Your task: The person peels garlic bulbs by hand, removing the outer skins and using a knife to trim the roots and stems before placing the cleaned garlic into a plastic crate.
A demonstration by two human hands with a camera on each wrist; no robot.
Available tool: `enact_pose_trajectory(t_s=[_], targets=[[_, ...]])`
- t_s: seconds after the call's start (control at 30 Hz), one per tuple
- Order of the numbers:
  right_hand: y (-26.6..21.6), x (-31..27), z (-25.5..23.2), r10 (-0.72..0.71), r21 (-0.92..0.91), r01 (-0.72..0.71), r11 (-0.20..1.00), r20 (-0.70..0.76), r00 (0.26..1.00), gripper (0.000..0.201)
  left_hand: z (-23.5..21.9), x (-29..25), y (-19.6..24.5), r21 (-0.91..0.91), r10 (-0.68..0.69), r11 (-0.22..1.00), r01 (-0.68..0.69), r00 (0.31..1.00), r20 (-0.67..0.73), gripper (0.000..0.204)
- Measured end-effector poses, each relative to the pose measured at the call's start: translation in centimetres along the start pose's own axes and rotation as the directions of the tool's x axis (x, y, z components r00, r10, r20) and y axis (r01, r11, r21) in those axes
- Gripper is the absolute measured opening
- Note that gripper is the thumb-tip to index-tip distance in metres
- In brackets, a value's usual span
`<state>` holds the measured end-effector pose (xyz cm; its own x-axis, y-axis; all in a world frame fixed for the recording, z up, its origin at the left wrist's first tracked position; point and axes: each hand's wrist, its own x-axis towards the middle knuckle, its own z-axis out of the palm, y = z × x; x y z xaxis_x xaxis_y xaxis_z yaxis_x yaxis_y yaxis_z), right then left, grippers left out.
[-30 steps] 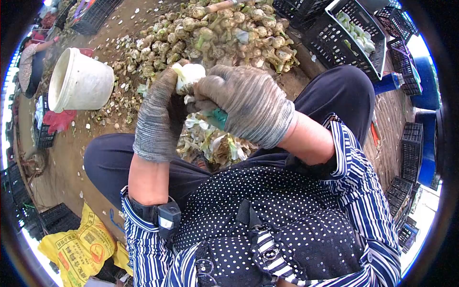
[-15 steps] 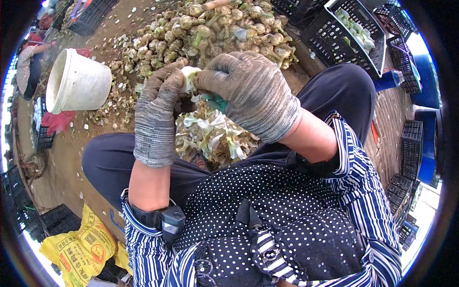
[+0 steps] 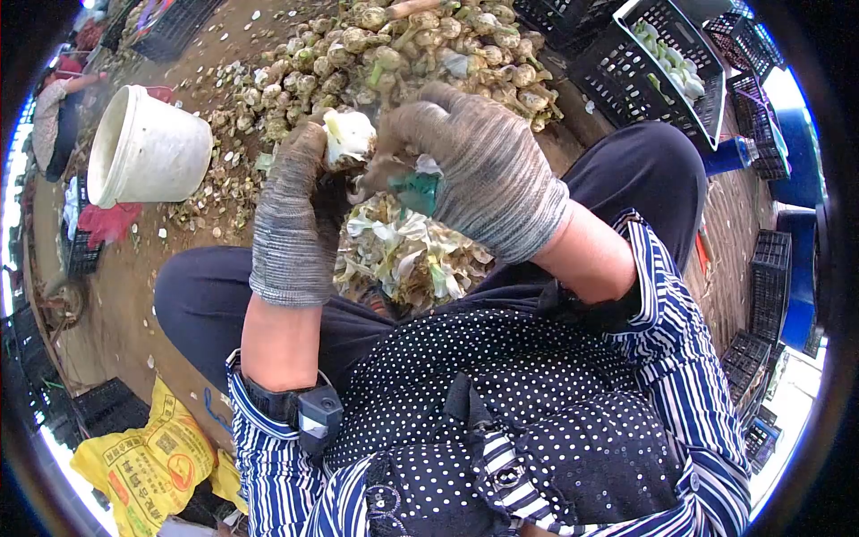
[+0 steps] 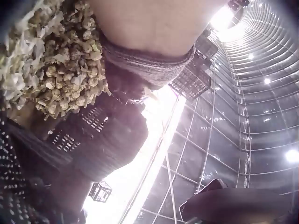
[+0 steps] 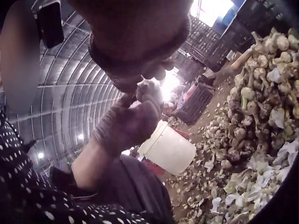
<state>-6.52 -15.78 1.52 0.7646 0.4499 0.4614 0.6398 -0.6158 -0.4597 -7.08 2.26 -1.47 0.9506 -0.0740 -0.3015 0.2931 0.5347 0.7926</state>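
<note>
Fingers of the gloved left hand (image 3: 291,210) are curling round a pale garlic bulb (image 3: 347,136) near the frame's upper centre, while the gloved right hand (image 3: 474,174) is gripping a green-handled tool (image 3: 413,190) against it. Peelings (image 3: 407,255) are lying below; a white bucket (image 3: 148,148) is sitting upper left.

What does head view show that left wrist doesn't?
Head only: both gloved hands at work, left hand holding a white bulb, right hand gripping a green-handled tool, plus the white bucket and the peel pile. Left wrist only: the arched greenhouse roof. Both: the heap of unpeeled bulbs and black crates.
</note>
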Motion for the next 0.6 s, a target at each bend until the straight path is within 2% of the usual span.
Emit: enact_pose_trajectory(t_s=[0.03, 0.1, 0.17, 0.2, 0.33, 0.4, 0.43, 0.5, 0.57, 0.6], targets=[[0.1, -0.1, 0.0, 0.019, -0.03, -0.021, 0.999, -0.07, 0.997, 0.03, -0.1, 0.2, -0.1, 0.0, -0.013, 1.0, 0.013, 0.999, 0.033, 0.037], [0.3, -0.1, 0.5, 0.006, -0.068, -0.013, 0.998, -0.103, 0.995, 0.032, 0.1, 0.2, -0.2, 0.008, -0.018, 1.0, 0.018, 0.997, 0.081, 0.038], [0.2, 0.0, 0.0, -0.016, -0.131, 0.017, 0.991, 0.007, 1.0, 0.032, 0.5, -0.1, -0.2, 0.019, -0.042, 0.999, 0.04, 0.99, 0.138, 0.038], [0.1, 0.0, -0.3, -0.033, -0.188, 0.034, 0.982, 0.005, 0.999, 0.029, 0.6, -0.1, -0.3, 0.018, -0.041, 0.999, 0.039, 0.99, 0.138, 0.038], [-0.1, 0.2, -0.1, -0.045, -0.158, 0.051, 0.986, 0.04, 0.998, 0.027, 1.5, -0.7, -0.1, -0.039, -0.014, 0.999, 0.014, 1.0, 0.019, 0.037], [-0.3, -0.1, 0.4, -0.086, -0.141, 0.115, 0.983, 0.194, 0.977, 0.025, 1.6, -0.7, 0.0, -0.062, -0.004, 0.998, 0.002, 0.999, -0.031, 0.036], [-0.3, 0.0, 0.3, -0.087, -0.141, 0.115, 0.983, 0.192, 0.978, 0.025, 1.4, -0.6, 0.0, -0.061, -0.015, 0.998, 0.012, 0.999, -0.048, 0.036], [-0.2, 0.0, 0.0, 0.022, -0.2, 0.058, 0.978, 0.375, 0.927, 0.026, 0.7, -0.4, 0.2, -0.06, -0.021, 0.998, 0.017, 0.998, -0.067, 0.036], [0.6, -0.1, 0.3, 0.022, -0.223, 0.081, 0.972, 0.426, 0.904, 0.027, 0.0, -0.5, 0.5, -0.004, -0.01, 1.0, 0.01, 0.998, 0.055, 0.037], [0.9, -0.1, 0.4, 0.05, -0.235, 0.09, 0.968, 0.529, 0.847, 0.027, 0.0, -0.2, 0.5, -0.016, 0.041, 0.999, -0.042, 0.998, -0.054, 0.04]])
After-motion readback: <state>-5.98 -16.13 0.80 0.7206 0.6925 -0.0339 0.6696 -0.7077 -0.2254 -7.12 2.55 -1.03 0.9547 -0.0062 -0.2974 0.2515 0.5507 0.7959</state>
